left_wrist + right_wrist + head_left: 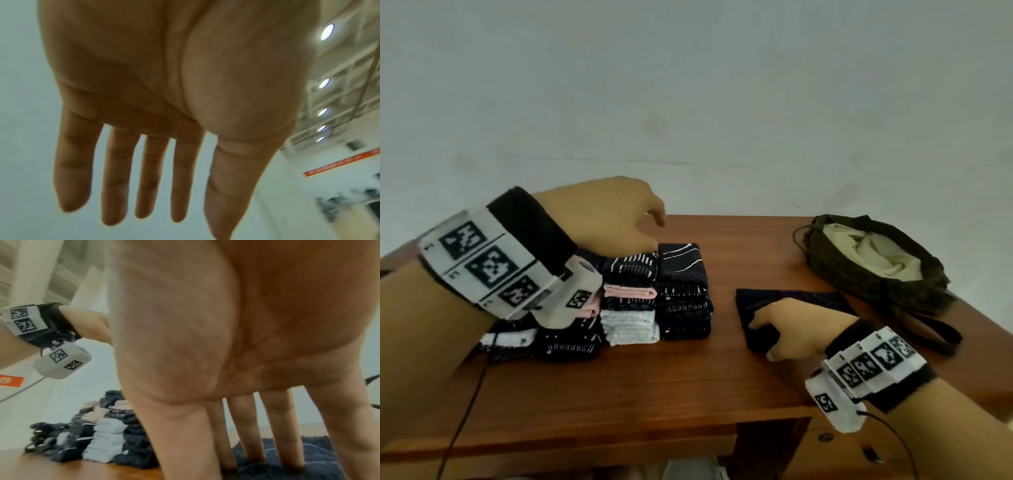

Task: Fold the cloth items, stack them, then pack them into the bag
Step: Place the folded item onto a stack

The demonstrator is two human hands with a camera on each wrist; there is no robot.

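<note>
Dark cloth (787, 301) under right hand (796, 329), no legible labels.

A brown wooden table (619, 387) stands against a pale wall (688, 85) (ceiling lights (327, 31) overhead).

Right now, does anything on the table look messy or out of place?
Mostly tidy. The folded stacks stand in neat columns, though the leftmost pile looks lower and looser. One dark cloth lies apart, unstacked, under the right hand. The bag sits open, slumped.

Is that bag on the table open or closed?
Open: the bag lies with its mouth gaping, showing pale lining inside.
</note>
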